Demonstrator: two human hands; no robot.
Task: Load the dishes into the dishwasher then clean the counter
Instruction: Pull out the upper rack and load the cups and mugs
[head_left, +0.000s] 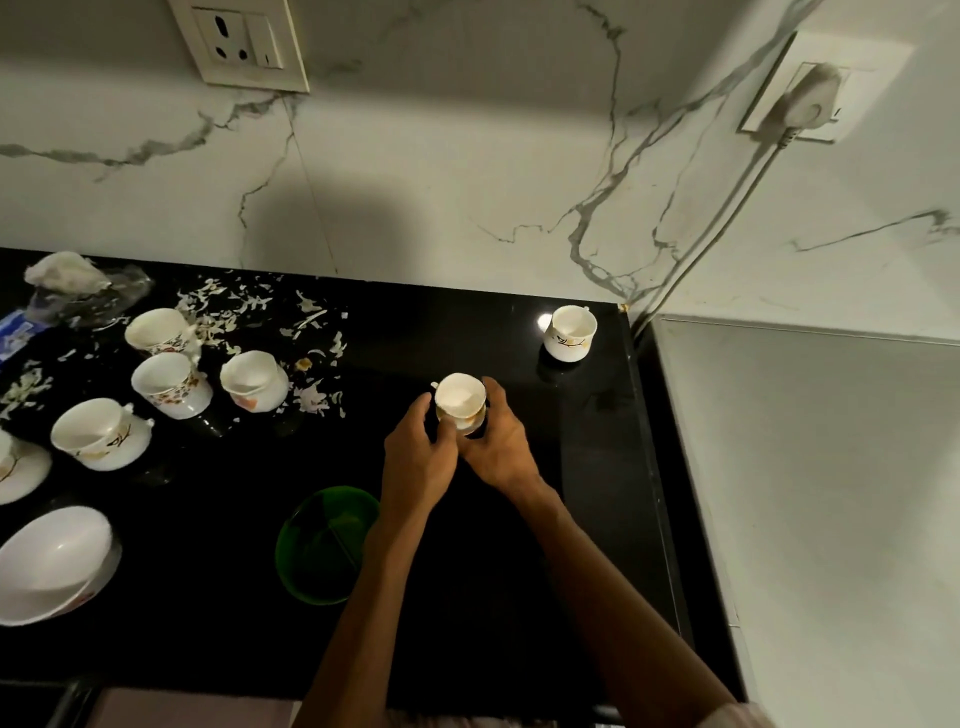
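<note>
A small white cup (459, 397) stands on the black counter (519, 545) in the middle. My left hand (415, 457) and my right hand (501, 447) wrap around it from both sides. Another white cup (569, 332) with a gold pattern stands alone near the counter's far right corner. To the left are several white cups (166, 376), a cup on a saucer (101, 434), and a white bowl (49, 561). White scraps (260, 312) litter the counter at the back left.
A green plastic dish (324, 540) lies near the front, just left of my left forearm. Crumpled plastic and tissue (72, 286) sit at the far left. A cable (727, 208) runs down the marble wall from a plug. A grey appliance top (821, 467) adjoins the counter's right edge.
</note>
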